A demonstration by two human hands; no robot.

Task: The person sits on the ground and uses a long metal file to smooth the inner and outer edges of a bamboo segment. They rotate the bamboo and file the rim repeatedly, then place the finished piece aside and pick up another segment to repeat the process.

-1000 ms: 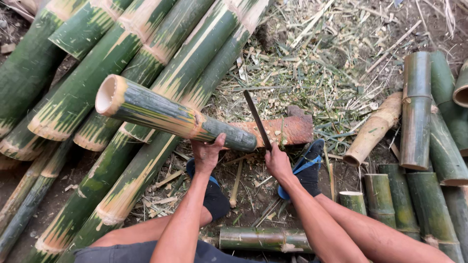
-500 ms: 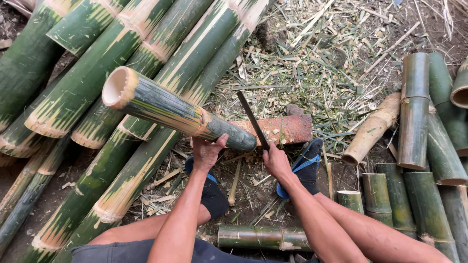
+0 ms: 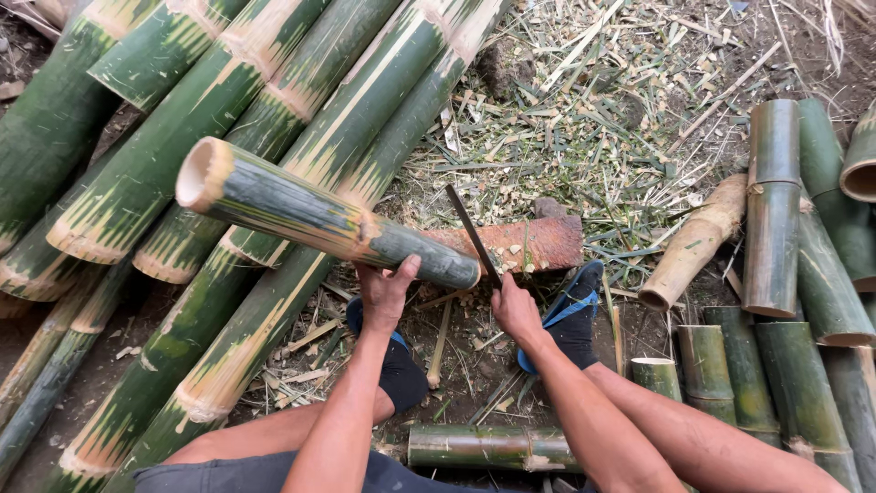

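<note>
Holding a green bamboo piece (image 3: 319,215) up with our left hand (image 3: 388,292), fingers closed round its near end, we rest it on a reddish wood block (image 3: 534,242). Our right hand (image 3: 516,310) grips a dark knife (image 3: 473,236) at the cut end (the blade looks barely in). Many cut pieces (image 3: 776,210) lie ready; long poles (image 3: 274,100) wait
</note>
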